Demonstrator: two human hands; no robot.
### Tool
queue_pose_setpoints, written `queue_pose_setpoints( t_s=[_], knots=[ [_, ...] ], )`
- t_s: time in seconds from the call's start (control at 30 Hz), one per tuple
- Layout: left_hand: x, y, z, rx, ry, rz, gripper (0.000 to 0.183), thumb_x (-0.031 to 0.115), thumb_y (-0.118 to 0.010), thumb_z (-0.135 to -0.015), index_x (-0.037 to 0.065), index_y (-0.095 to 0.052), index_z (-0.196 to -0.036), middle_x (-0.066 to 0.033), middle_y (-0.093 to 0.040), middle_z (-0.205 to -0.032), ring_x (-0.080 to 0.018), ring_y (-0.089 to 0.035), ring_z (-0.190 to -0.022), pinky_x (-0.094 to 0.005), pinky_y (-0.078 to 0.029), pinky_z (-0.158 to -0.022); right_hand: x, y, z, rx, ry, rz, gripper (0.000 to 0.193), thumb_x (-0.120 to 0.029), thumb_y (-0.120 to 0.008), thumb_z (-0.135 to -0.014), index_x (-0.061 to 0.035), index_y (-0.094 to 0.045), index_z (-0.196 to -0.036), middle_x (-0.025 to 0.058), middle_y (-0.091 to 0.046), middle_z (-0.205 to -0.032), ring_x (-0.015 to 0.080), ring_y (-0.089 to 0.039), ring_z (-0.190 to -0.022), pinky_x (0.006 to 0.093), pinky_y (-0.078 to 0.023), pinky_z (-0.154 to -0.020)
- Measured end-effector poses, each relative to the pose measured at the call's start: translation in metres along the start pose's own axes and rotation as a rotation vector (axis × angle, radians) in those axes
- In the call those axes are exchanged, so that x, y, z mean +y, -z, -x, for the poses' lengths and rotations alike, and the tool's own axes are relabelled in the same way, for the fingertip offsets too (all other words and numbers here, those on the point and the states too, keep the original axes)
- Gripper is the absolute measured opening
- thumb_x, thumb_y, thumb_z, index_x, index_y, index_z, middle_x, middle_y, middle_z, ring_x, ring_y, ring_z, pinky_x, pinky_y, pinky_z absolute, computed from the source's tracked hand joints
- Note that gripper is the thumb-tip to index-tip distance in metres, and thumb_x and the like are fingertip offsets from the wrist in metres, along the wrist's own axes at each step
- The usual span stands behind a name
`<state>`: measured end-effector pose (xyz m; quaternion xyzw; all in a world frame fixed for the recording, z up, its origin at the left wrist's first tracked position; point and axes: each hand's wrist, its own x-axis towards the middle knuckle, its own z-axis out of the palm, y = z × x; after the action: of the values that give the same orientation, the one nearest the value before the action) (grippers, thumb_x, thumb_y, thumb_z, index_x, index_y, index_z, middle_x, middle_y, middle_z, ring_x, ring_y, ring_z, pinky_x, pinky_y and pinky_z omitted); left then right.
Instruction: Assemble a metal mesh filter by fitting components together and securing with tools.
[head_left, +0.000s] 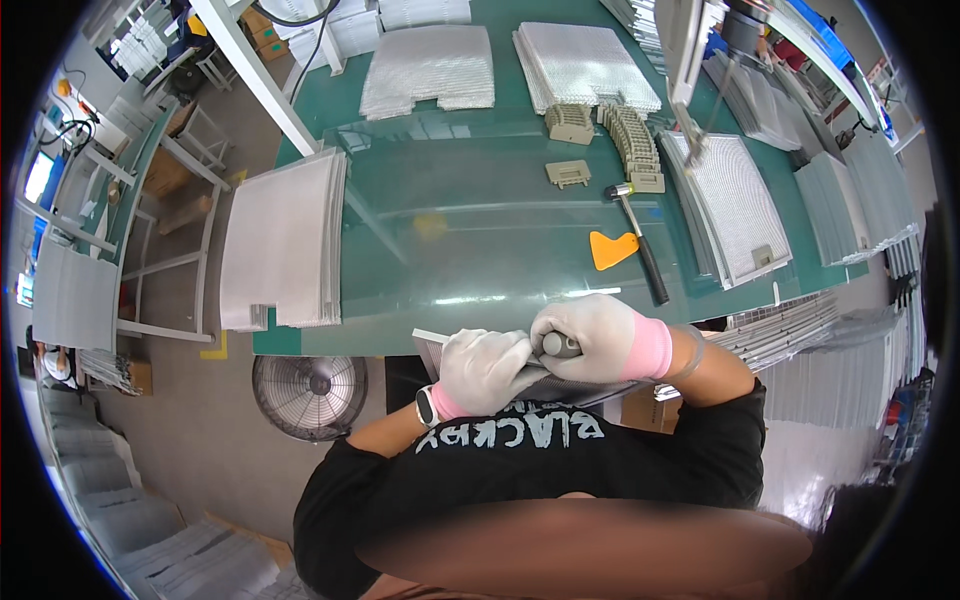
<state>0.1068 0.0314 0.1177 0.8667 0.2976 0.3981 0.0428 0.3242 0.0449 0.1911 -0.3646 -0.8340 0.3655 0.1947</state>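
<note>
My right hand [600, 335], in a white glove with a pink cuff, is closed round a grey round-ended handle [560, 345]; the rest of that tool is hidden, so I cannot tell its kind. Against it on the left, my left hand [483, 372], gloved alike, has its fingers curled at the top of a grey ribbed panel [430, 348]. This panel stands between my body and the near table edge, partly covered by both hands. On the table beyond my right hand lie a black-handled mallet [640, 235] and an orange flat scraper [612, 250].
Panel stacks rest on the green table [440, 180]: a left stack [280, 240], a right stack [730, 210] and two far ones. A row of beige plastic pieces [630, 145] lies at the back, near a hanging tool [745, 30]. A floor fan [310, 395] stands at lower left.
</note>
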Motion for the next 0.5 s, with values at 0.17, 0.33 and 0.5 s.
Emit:
queue_pose_setpoints(
  t_s=[0.17,0.33,0.5],
  knots=[
    [-0.001,-0.001,0.0,-0.087,-0.02,0.011,0.036,0.039,-0.081,-0.075,0.011,-0.067,-0.093,0.0022,-0.064,-0.08,-0.0164,-0.062,-0.066,-0.0342,-0.047,-0.061,-0.011,0.003,0.005,0.028,-0.054,0.012,0.023,-0.009,-0.071,-0.085,-0.0071,-0.06,-0.104,0.014,-0.066,-0.084,0.0352,-0.067,-0.075,0.0417,-0.054,-0.066],
    [-0.007,-0.002,0.001,-0.021,-0.002,-0.087,0.036,0.037,-0.08,-0.075,0.011,-0.067,-0.097,0.0013,-0.058,-0.076,-0.017,-0.061,-0.064,-0.035,-0.045,-0.061,-0.012,0.033,0.005,0.253,-0.1,0.129,0.023,-0.003,-0.066,-0.083,-0.0049,-0.059,-0.105,0.0118,-0.066,-0.083,0.0299,-0.07,-0.073,0.0382,-0.054,-0.066],
    [-0.001,0.004,-0.002,-0.071,0.066,-0.071,0.039,0.03,-0.084,-0.07,0.01,-0.066,-0.098,-0.0012,-0.065,-0.083,-0.0221,-0.064,-0.069,-0.0384,-0.045,-0.064,0.158,0.071,0.043,0.576,-0.721,0.438,0.033,-0.011,-0.065,-0.084,0.0027,-0.058,-0.114,0.0264,-0.072,-0.105,0.0433,-0.069,-0.102,0.0457,-0.056,-0.089]
  ],
)
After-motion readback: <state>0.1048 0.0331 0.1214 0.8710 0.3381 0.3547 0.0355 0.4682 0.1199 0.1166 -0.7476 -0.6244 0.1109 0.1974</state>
